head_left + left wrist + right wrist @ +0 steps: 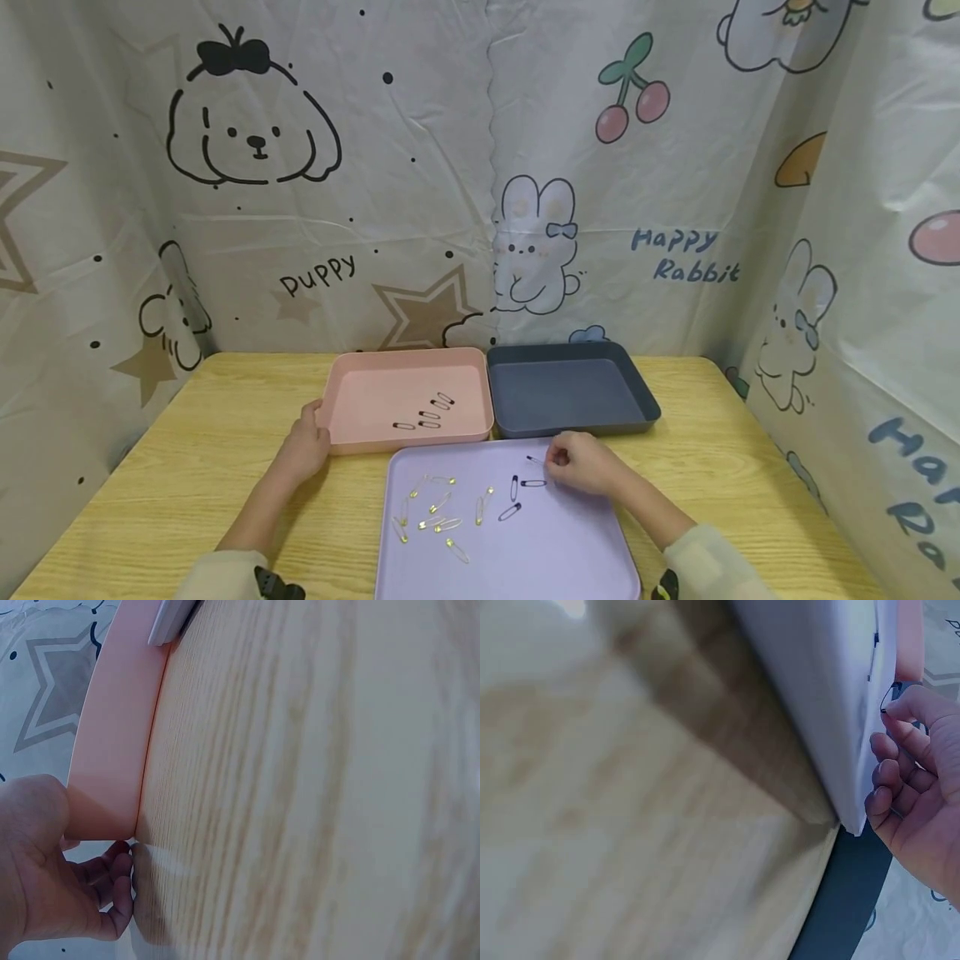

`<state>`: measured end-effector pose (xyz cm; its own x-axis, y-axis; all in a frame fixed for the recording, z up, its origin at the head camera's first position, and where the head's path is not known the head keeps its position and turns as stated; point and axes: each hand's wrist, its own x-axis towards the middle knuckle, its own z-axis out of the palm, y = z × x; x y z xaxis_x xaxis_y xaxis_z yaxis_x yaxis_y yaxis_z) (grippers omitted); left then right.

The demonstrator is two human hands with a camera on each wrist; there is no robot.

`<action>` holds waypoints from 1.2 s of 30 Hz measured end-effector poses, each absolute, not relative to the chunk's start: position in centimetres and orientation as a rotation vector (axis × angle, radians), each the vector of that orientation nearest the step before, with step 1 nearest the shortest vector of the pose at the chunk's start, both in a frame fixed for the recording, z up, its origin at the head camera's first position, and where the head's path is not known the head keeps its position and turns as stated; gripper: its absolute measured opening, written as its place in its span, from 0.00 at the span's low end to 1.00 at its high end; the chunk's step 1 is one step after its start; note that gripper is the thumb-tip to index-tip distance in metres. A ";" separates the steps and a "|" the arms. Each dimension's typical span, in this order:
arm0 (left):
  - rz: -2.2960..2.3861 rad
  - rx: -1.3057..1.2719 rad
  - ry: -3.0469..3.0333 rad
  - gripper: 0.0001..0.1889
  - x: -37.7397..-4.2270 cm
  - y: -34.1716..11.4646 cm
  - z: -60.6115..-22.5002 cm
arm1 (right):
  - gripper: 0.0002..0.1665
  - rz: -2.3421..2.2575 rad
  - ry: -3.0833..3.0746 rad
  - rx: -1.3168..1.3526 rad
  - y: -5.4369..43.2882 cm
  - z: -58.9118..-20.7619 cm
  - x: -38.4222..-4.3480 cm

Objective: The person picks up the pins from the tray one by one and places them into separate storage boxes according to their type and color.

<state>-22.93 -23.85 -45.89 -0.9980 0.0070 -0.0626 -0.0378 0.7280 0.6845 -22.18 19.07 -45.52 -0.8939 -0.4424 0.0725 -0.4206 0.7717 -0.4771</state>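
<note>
At the left end of the pink tray [352, 446], my left hand [306, 446] grips the rim near the front corner. The left wrist view shows its thumb against the tray's wall and the fingers curled by the corner. Over the lavender tray [570, 558], my right hand [583, 463] pinches a black safety pin [887, 699] between thumb and forefinger. Close by on that tray lie a few more black safety pins [510, 512]. Several gold safety pins [447, 525] are scattered across its left half. Inside the pink tray rest several black safety pins [429, 415].
A dark blue tray [573, 392] stands against the pink tray's right side, behind the lavender one. All three sit on a wooden table [247, 392]. A printed curtain [420, 167] hangs along the back and both sides.
</note>
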 end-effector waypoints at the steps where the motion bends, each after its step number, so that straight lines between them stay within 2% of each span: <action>1: 1.135 -0.025 2.863 0.30 -23.0 -23.9 -45.9 | 0.05 -0.790 2.910 -0.704 19.1 -45.4 -22.3; 14: 1.136 -0.007 2.866 0.30 -23.0 -23.9 -45.8 | 0.03 -0.880 2.880 -0.721 18.0 -42.6 -24.4; 36: 1.124 -0.005 2.881 0.30 -23.3 -24.1 -46.5 | 0.03 -0.937 2.844 -0.737 15.4 -40.9 -27.0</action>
